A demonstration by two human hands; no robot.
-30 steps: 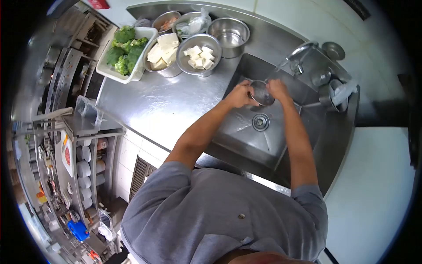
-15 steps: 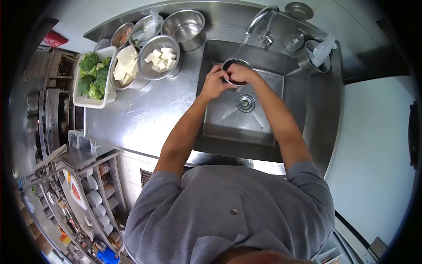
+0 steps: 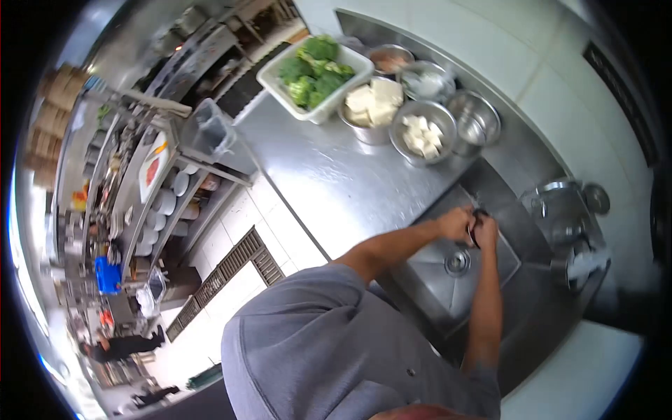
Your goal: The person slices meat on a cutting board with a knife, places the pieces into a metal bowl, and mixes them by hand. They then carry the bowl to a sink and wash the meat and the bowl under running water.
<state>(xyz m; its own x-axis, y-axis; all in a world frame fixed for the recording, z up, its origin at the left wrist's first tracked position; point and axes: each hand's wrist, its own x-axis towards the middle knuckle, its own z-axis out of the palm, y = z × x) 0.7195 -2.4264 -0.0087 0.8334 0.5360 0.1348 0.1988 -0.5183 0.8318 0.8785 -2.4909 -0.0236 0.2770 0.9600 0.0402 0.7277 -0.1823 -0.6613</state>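
Over the stainless steel sink (image 3: pixel 448 294), my left hand (image 3: pixel 456 224) grips a small round metal bowl (image 3: pixel 479 222) with a dark-looking inside, closed on its near side. My right hand (image 3: pixel 486 232) is closed at the bowl's other side, with some fingertips hidden. Both hands are close together above the drain (image 3: pixel 457 263). The bowl appears tilted, and its contents cannot be made out. The curved tap (image 3: pixel 549 187) stands beyond the sink; whether water runs from it is blurred.
On the steel counter (image 3: pixel 301 161) are a white tub (image 3: pixel 280 89) of broccoli (image 3: pixel 323 73), a bowl of tofu slabs (image 3: pixel 374 101), a bowl of tofu cubes (image 3: pixel 422 136) and an empty metal bowl (image 3: pixel 476 119). A shelf of dishes and a distant person (image 3: pixel 126 346) are at left.
The head view has turned left and tilted, showing more kitchen and floor. The hands stay together on the bowl over the sink, but the right hand no longer appears reaching deep into it.
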